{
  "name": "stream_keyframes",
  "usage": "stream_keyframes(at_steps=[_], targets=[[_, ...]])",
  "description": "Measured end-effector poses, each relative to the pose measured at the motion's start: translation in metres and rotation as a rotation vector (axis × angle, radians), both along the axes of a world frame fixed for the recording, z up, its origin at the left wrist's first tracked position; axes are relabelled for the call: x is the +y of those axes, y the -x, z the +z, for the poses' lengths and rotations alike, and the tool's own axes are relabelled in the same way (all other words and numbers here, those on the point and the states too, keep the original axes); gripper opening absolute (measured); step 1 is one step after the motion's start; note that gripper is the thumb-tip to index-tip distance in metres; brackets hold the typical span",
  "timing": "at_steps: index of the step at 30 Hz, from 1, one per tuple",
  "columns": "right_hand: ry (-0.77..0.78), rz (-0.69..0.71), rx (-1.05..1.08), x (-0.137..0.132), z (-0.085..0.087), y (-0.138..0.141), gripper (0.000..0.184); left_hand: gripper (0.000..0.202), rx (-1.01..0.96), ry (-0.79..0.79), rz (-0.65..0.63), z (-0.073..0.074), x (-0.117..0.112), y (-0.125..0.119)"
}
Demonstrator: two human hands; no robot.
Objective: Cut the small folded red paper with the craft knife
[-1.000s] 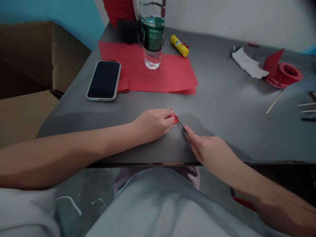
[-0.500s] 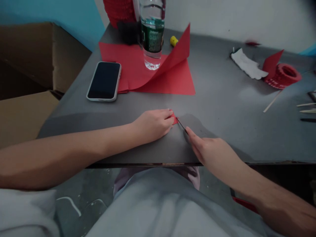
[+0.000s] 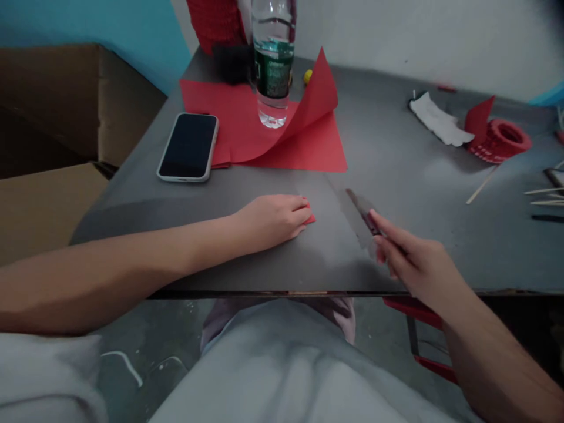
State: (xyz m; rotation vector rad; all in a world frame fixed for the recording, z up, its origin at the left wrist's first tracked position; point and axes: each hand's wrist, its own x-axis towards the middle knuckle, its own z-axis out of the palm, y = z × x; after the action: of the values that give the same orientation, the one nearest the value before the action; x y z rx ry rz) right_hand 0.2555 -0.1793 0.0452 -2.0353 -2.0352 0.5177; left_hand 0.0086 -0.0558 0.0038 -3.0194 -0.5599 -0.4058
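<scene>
— Since half a second back, the right hand (image 3: 414, 261) had pulled away from the small red paper piece (image 3: 309, 215), carrying its thin blade-like tool (image 3: 362, 210) with it, while the left hand (image 3: 273, 220) stayed where it was. What stood between them at this moment?

— Bare gray table (image 3: 396, 158). Taking the red piece as the landmark, the left hand lay flat on top of it from the left, fingers pressed down and closed together, so only the piece's right corner showed past the fingertips. The right hand sat well to the right of the piece and a little nearer the table's front edge.

— And the tool's line?

— It ran diagonally, tip up and to the left, toward the loose red sheet (image 3: 308, 126) behind the piece, not at the piece itself. The picture was blurred there, so I could not tell the tool's exact kind.

— How was the right hand shaped?

— Narrow: fingers drawn in around the tool's handle, forefinger laid along its back, wrist raised just off the tabletop. The forearm came in from the lower right.

— So which hand was nearer the piece?

— The left, touching it. The right was apart from it, tool tip included. Behind the piece, farther off, stood the water bottle (image 3: 273, 64), and the phone (image 3: 189, 147) lay behind and to its left.
</scene>
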Motion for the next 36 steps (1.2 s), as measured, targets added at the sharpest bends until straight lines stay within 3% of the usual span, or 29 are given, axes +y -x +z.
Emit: stream_keyframes(at_steps=[2,5,8,13,17,20,25,31,34,36], targets=[[0.087,-0.080,0.105,0.008,-0.004,-0.016,0.051,0.028,0.013,0.061,-0.049,0.002,0.005,0.004],[0.338,-0.049,0.371,0.024,-0.011,-0.034,0.050,0.032,0.017,0.089,-0.109,0.002,0.009,0.008],[0.389,-0.095,0.371,0.038,-0.014,-0.044,0.051,0.033,0.002,0.074,-0.107,0.001,0.009,0.007],[0.147,-0.003,-0.033,0.049,-0.012,-0.056,0.044,0.029,0.001,0.045,-0.091,-0.001,0.008,0.004],[0.082,-0.024,-0.233,0.052,-0.014,-0.067,0.046,0.028,-0.002,0.040,-0.083,-0.001,0.009,0.005],[0.007,-0.035,-0.250,0.056,-0.018,-0.071,0.044,0.027,0.016,0.112,-0.068,0.002,0.010,0.005],[-0.138,0.100,-0.277,0.071,-0.027,-0.063,0.039,0.022,0.031,0.295,-0.059,0.009,0.018,0.004],[-0.301,0.307,-0.437,0.093,-0.032,-0.040,0.040,0.059,-0.055,0.525,0.045,0.011,0.022,0.003],[-0.377,0.342,-0.410,0.088,-0.028,-0.025,0.037,0.070,-0.108,0.596,0.085,0.014,0.018,0.005],[-0.328,0.317,-0.325,0.078,-0.024,-0.012,0.033,0.073,-0.140,0.648,0.079,0.016,0.016,0.006]])
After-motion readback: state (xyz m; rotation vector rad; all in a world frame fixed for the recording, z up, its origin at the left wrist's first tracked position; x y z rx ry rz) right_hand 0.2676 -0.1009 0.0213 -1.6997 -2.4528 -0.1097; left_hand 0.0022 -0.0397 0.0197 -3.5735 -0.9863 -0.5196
